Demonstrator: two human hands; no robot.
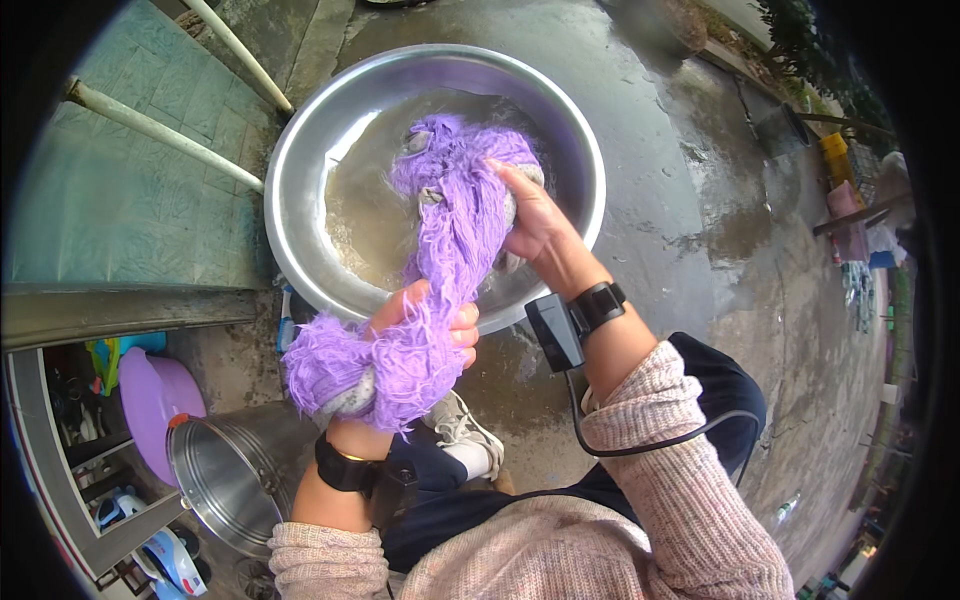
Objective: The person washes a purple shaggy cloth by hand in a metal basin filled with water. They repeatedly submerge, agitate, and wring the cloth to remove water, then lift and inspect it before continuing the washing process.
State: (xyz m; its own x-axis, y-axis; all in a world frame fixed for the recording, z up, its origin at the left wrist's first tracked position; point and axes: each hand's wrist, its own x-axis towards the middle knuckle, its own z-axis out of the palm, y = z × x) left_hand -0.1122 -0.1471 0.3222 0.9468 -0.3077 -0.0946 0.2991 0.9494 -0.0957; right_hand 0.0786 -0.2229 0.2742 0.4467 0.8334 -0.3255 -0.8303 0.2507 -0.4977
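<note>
A wet, shaggy purple textile [461,232] with grey-white patches is stretched between my hands. My left hand [431,322] grips its gathered middle at the near rim of a wide metal basin [585,150], and one bunched end hangs over my left wrist. Higher up, my right hand [529,214] holds the part that lies over the basin, its fingers pressed along the right side. The far end of the textile droops into cloudy water [367,202] in the basin. Both wrists wear black straps with small devices; a cable runs from the right one.
Left of the basin stand a green-tiled ledge [150,217] and pale poles [172,146]. At the lower left are a metal bucket [225,472], a purple plastic basin [154,405] and a rack holding shoes [169,559]. A yellow crate [836,157] stands far right on the wet concrete floor.
</note>
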